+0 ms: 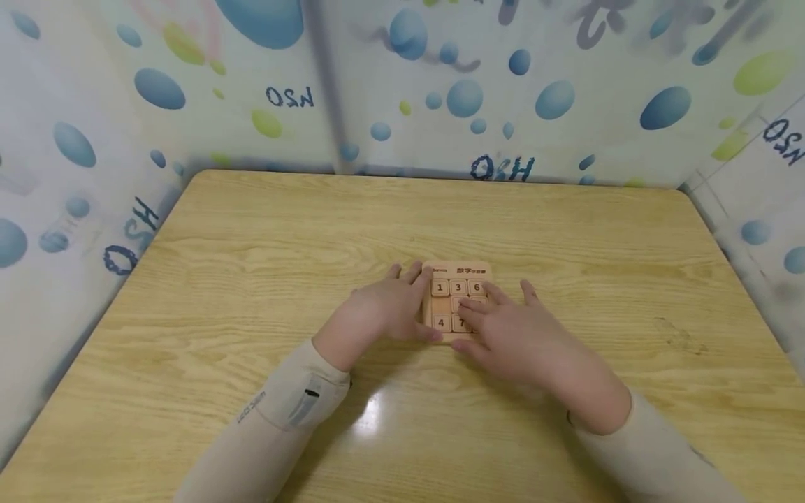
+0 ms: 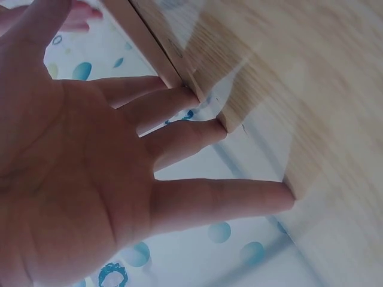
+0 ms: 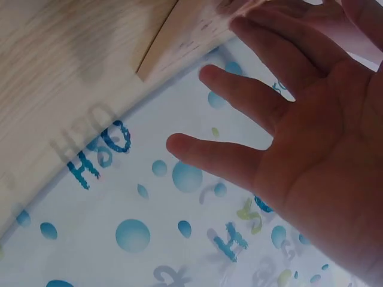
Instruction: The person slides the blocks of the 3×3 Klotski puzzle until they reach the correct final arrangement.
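Note:
A small wooden number sliding puzzle [image 1: 451, 266] lies flat on the table, with dark print along its far rim. Tiles 1, 3 and 6 form its far row; 4 and 7 show in the near row. The left slot of the middle row is bare wood. My left hand [image 1: 390, 307] lies along the puzzle's left edge, fingers spread and straight, thumb at the near left corner. Over the right-hand tiles, my right hand [image 1: 522, 339] reaches with extended fingers, fingertips at the middle row, covering some tiles. In the left wrist view, fingertips [image 2: 290, 196] meet the tabletop.
The wood-grain table [image 1: 302, 230] extends around the puzzle on all sides. Behind it and at both sides stand pale walls [image 1: 377, 84] printed with blue and green drops and lettering. A bright light reflection shows on the near tabletop.

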`<state>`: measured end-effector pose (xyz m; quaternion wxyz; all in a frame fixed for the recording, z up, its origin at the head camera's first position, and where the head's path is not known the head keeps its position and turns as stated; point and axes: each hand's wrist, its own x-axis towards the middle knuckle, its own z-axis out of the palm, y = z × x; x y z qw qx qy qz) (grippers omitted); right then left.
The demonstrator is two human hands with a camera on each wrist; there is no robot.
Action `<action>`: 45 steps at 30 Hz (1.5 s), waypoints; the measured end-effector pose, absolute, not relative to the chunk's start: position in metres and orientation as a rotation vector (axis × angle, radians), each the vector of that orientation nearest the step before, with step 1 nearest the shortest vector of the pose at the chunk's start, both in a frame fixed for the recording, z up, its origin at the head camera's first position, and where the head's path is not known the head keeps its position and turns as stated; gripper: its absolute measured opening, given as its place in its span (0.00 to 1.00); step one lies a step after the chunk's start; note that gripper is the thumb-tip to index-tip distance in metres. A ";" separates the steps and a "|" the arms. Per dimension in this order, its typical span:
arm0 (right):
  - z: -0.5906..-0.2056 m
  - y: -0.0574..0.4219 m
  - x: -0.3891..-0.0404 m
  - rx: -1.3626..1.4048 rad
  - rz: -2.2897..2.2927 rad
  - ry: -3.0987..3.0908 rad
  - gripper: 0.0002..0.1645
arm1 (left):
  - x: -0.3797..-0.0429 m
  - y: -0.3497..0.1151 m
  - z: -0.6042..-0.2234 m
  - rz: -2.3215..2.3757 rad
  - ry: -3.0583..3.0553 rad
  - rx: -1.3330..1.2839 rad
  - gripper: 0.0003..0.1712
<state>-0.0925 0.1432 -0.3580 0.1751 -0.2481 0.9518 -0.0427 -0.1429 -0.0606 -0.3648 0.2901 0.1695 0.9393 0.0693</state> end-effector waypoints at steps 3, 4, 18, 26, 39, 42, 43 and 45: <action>-0.360 0.137 -0.098 -0.737 -0.165 2.704 0.42 | -0.144 -0.061 -0.364 0.171 2.501 0.446 0.69; -0.362 0.134 -0.101 -0.742 -0.179 2.706 0.43 | -0.144 -0.061 -0.364 0.164 2.499 0.445 0.68; -0.353 0.133 -0.094 -0.726 -0.182 2.580 0.41 | -0.144 -0.059 -0.366 0.146 2.508 0.479 0.69; -0.356 0.145 -0.110 -0.628 -0.154 2.659 0.41 | -0.144 -0.060 -0.366 0.165 2.505 0.467 0.69; -0.358 0.144 -0.114 -0.601 -0.137 2.647 0.40 | -0.145 -0.060 -0.366 0.159 2.503 0.449 0.69; -0.356 0.146 -0.113 -0.580 -0.132 2.649 0.41 | -0.145 -0.060 -0.366 0.166 2.501 0.446 0.69; -0.356 0.148 -0.113 -0.567 -0.123 2.651 0.41 | -0.145 -0.060 -0.366 0.169 2.503 0.445 0.69; -0.353 0.150 -0.113 -0.534 -0.103 2.658 0.41 | -0.144 -0.060 -0.366 0.174 2.504 0.442 0.69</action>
